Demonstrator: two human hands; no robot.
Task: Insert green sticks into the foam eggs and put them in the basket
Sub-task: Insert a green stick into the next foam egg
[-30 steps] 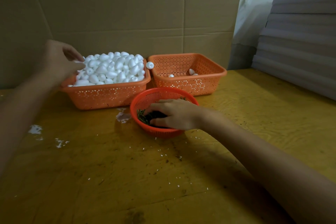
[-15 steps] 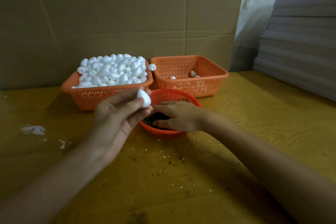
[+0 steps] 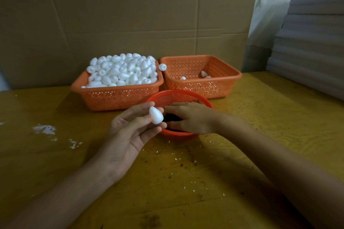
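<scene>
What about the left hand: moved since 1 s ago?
Yes. The left hand came off the full egg basket, nearer and rightward, to the rim of the round red basket, holding a foam egg.

Dim, warm light; soft shadows; wide-angle bending at edges

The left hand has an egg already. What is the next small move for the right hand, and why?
Probably the right hand should pinch one green stick and bring it to the foam egg. The left hand holds that egg beside the round red basket, no stick shows in it, and the right hand lies on the sticks there.
</scene>
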